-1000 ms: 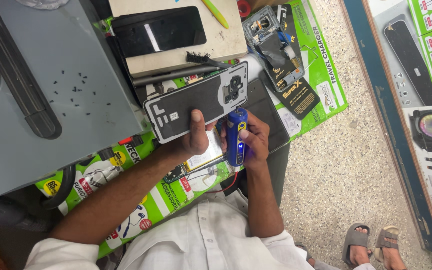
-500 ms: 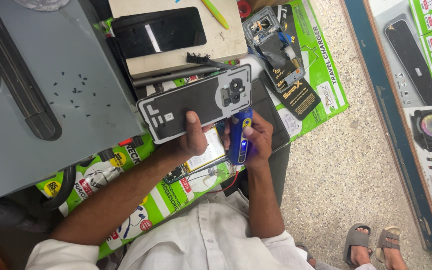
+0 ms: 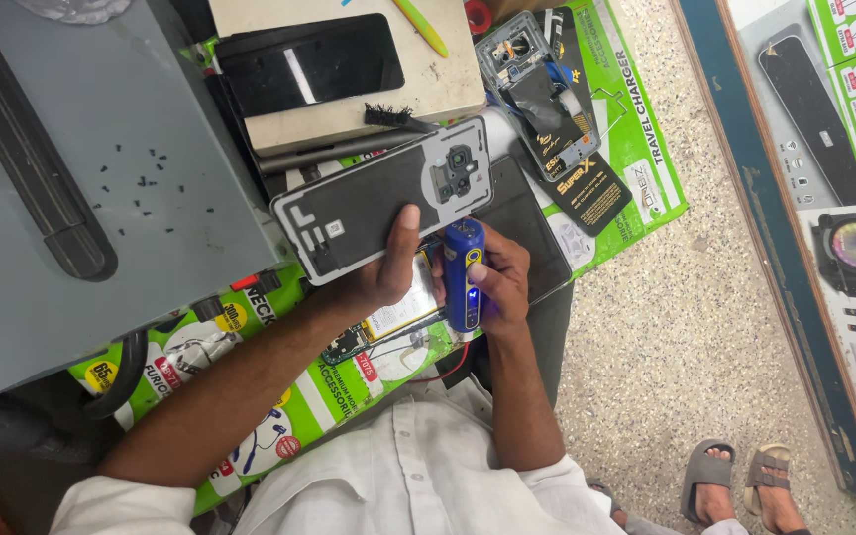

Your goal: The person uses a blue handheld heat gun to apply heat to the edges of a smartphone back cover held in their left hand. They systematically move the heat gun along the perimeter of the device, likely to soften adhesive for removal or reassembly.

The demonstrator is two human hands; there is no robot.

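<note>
left hand (image 3: 380, 282) pinches the phone back cover (image 3: 383, 198), long axis running up-right; right hand (image 3: 495, 282) grips the blue electric screwdriver (image 3: 462, 275) just beside it, tip toward the cover's lower edge.

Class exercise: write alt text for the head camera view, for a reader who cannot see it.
Seen from above, a person's left hand holds a grey phone back cover while the right hand grips a blue electric screwdriver. Tiny screws dot a grey box alongside.
</note>
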